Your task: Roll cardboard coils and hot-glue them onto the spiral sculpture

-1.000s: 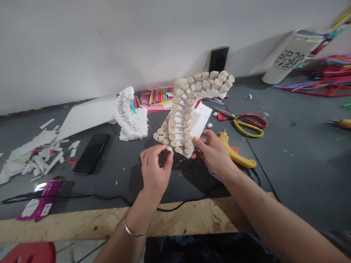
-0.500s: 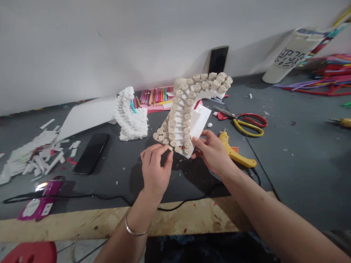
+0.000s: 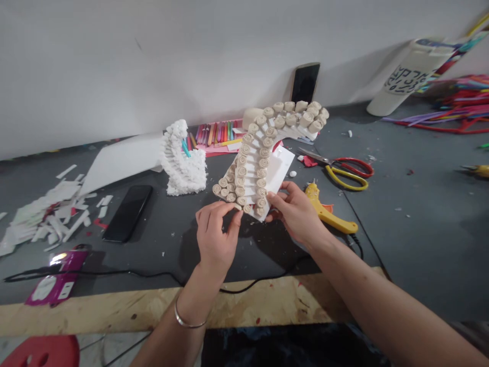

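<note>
A curved white craft model (image 3: pixel 250 168), edged with rolled beige rosettes, is held tilted above the dark table. My right hand (image 3: pixel 298 211) grips its lower right edge, thumb in front and the other fingers partly behind the white board. At the lower left edge, my left hand (image 3: pixel 218 229) pinches a small beige roll (image 3: pixel 237 207) between thumb and fingers, against the row of rosettes. Just right of my right hand lies a yellow glue gun (image 3: pixel 330 214). Left of the model stands a smaller white crumbly-textured craft piece (image 3: pixel 185 176) with a blue bit on it.
Red-and-yellow scissors (image 3: pixel 348 173) lie behind the glue gun. A black phone (image 3: pixel 128 213) and white paper scraps (image 3: pixel 49 216) are at left. Another phone (image 3: pixel 305 84) leans on the wall. A black cable (image 3: pixel 148 275) runs along the front. A white tumbler (image 3: pixel 405 76) stands back right.
The top of the model has tipped slightly to the right. Both hands keep their hold in nearly the same place.
</note>
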The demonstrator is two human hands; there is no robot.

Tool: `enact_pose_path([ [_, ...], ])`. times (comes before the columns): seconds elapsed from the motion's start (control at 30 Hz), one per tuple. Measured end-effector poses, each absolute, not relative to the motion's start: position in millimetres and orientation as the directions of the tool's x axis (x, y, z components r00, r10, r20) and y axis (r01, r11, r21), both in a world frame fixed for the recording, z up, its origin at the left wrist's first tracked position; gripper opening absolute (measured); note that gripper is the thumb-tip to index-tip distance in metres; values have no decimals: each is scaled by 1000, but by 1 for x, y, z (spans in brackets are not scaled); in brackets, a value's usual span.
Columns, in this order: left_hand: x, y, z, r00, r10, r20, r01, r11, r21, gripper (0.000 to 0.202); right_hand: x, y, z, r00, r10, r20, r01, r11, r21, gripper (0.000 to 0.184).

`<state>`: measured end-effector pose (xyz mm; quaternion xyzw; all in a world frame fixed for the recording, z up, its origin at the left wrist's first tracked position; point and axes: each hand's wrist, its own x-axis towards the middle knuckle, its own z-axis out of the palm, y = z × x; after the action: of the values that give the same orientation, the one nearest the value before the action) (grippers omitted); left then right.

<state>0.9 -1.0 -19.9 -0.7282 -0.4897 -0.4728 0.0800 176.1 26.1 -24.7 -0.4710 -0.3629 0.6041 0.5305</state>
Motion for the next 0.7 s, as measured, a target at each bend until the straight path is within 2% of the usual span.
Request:
enact_pose_path([
  [0.7, -2, 0, -23, 49, 664, 746, 787, -486, 381, 8, 176, 27, -26, -21, 982, -189, -305, -187, -934, 43],
])
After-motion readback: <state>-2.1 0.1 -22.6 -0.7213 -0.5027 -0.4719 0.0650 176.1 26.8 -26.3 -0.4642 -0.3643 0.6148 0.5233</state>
